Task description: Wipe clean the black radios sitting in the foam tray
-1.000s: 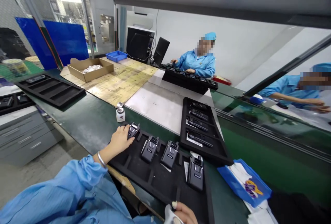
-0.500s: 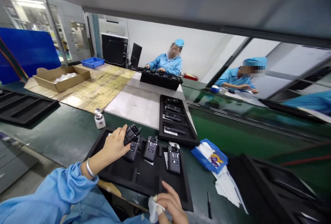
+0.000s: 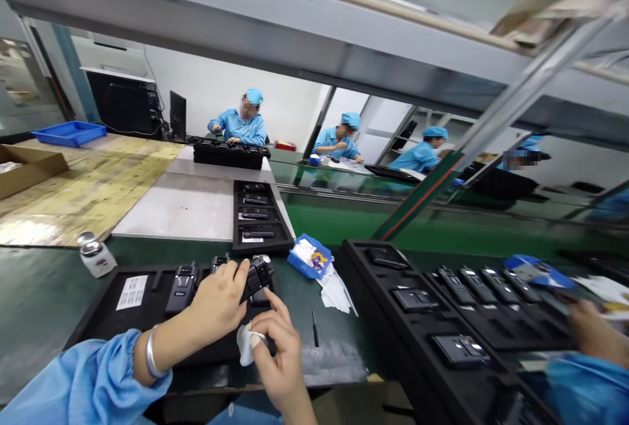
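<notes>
My left hand (image 3: 216, 300) is closed around a black handheld radio (image 3: 256, 276), tilted above the foam tray. Just below it, my right hand (image 3: 281, 350) pinches a small white cloth (image 3: 244, 346) between thumb and fingers, its raised index finger close to the radio. Beneath both hands lies the black foam tray (image 3: 105, 321). In that tray rest another radio (image 3: 181, 291) and a white label sheet (image 3: 132, 292); further radios there are partly hidden by my left hand. A white bottle with a metal top (image 3: 97, 258) stands behind the tray's left corner.
A small blue bin (image 3: 308, 261) with white cloths sits beyond the tray, loose cloths (image 3: 338, 291) beside it. A black pen-like tool (image 3: 315, 330) lies nearer. Another radio tray (image 3: 282, 232) lies behind. Stacked trays (image 3: 366, 304) and a co-worker's hand (image 3: 592, 333) are at right.
The view has swung right. My left hand has carried the radio rightward over the tray, and my right hand with the cloth has come up close to it. The label sheet now shows.
</notes>
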Tool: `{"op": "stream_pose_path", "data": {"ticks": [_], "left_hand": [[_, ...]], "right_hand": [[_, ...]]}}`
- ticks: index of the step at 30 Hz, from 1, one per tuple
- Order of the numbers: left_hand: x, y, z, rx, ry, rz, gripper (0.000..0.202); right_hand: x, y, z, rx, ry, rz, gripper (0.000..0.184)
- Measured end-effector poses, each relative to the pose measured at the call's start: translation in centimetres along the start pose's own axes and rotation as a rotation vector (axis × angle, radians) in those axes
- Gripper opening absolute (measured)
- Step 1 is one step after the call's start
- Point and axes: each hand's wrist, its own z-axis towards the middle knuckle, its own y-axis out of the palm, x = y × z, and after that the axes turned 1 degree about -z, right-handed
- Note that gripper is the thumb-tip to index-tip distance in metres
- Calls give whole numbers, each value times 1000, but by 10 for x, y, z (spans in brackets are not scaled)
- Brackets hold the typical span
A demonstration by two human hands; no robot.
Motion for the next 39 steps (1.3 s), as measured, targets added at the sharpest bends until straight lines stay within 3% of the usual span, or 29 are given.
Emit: {"op": "stream_pose_path", "data": {"ticks": [6,16,23,39], "left_hand": [[41,-1,15,-53,100,123,69],[71,12,36,83,203,192,63],[77,16,40,14,230,224,65],[62,17,41,23,196,247,65]], "right_hand": [[8,-22,-6,82,41,-40,14],[21,-46,-7,152,56,-76,15],[23,-52,-12,158,86,-99,14],[23,-43,-3,100,112,-111,13]]}}
